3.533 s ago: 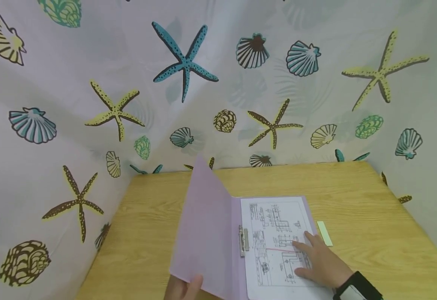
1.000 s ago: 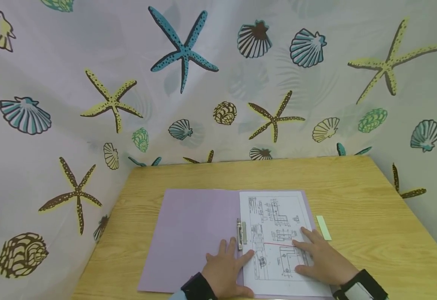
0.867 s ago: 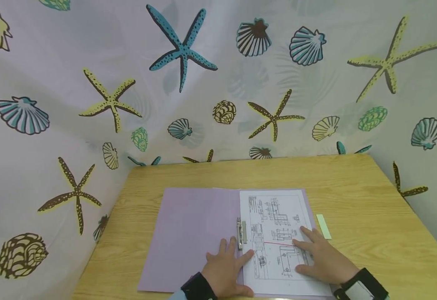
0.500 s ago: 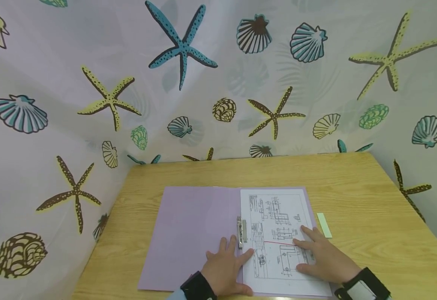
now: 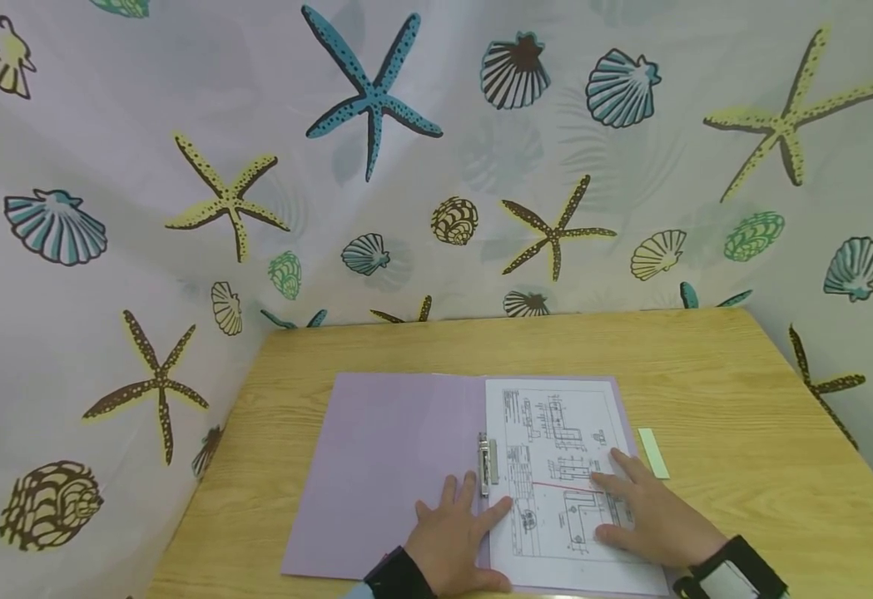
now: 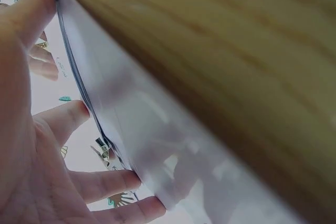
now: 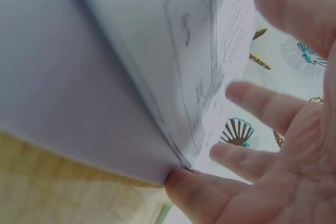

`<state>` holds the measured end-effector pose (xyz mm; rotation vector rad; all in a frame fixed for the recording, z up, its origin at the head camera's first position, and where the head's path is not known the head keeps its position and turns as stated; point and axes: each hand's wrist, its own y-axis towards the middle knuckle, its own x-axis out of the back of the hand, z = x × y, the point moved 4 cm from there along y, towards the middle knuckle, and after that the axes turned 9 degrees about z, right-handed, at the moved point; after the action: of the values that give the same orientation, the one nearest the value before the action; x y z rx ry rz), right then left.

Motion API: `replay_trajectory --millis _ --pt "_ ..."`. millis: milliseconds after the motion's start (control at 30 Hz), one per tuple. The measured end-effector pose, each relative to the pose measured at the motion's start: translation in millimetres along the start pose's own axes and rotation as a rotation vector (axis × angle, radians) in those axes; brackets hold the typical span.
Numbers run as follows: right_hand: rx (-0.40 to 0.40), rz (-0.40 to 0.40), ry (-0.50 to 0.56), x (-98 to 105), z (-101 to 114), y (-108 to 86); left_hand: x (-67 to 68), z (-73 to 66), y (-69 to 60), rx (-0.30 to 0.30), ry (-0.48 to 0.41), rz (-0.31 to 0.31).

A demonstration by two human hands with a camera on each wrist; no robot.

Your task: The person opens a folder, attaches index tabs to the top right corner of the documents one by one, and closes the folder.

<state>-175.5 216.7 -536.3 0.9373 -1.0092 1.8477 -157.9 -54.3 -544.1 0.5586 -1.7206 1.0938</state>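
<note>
A lilac folder [image 5: 384, 466] lies spread flat on the table, with a metal clip [image 5: 484, 466] at its fold. Sheets of paper [image 5: 548, 566] printed with technical line drawings rest on its right side, and a red line crosses the top sheet. My left hand [image 5: 451, 537] rests with spread fingers across the fold, its thumb side on the paper's left edge. On the right part of the sheet, my right hand [image 5: 657, 516] lies with straight, spread fingers. The right wrist view shows a fingertip [image 7: 181, 182] touching the folder's edge.
A pale green strip [image 5: 653, 453] lies on the wooden table [image 5: 743, 416] just right of the folder. White cloth [image 5: 421, 158] printed with starfish and shells hangs behind the table and along both sides.
Earlier my left hand held the folder's cover half raised; the cover now lies flat and that hand rests at the fold. My right hand has stayed on the sheet.
</note>
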Motion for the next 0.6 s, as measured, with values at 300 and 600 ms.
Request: replay_trajectory --millis 300,600 --pt "0.008 -0.073 0.05 28.5 -11.3 -8.2 1.6 -2.7 2.2 -0.008 0.007 -0.013" --pt "-0.189 -0.188 0.115 55.7 -50.7 -14.7 -0.4 -0.3 -1.8 -0.005 -0.031 0.012"
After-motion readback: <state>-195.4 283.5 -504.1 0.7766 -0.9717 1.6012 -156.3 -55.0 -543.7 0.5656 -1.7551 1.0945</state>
